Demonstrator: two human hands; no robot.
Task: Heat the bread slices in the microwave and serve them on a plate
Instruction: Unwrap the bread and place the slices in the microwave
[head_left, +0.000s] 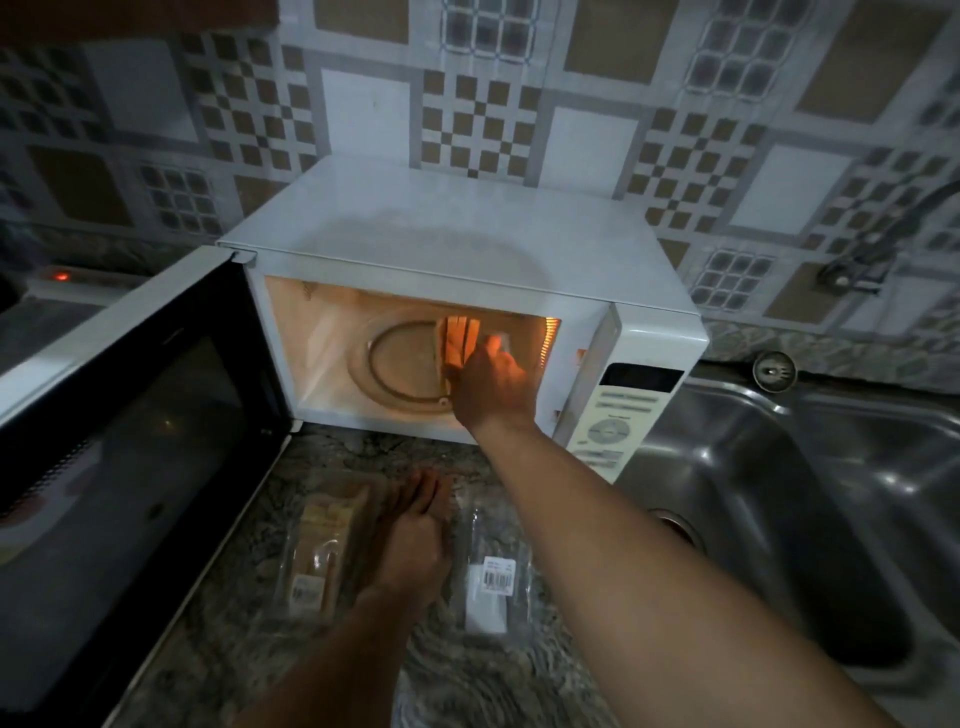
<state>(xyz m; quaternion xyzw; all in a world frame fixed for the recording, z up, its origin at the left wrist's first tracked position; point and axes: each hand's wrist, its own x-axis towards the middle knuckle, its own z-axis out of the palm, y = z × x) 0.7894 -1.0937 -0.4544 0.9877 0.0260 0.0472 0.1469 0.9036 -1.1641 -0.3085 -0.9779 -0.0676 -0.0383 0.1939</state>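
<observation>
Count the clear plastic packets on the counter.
2. The tan packet lies left of the left hand; the barcode-labelled packet lies right of it. The arms may hide more.

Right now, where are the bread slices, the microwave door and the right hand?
bread slices (458, 338), head view, on the lit edges of the stack.
microwave door (130, 431), head view, on its dark window.
right hand (493, 387), head view, on the back of the hand.

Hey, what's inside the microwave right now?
Inside the lit microwave sits a round glass turntable, with bread slices standing on edge on its right side. The right hand holds them, covering their lower part and the turntable's right rim.
</observation>
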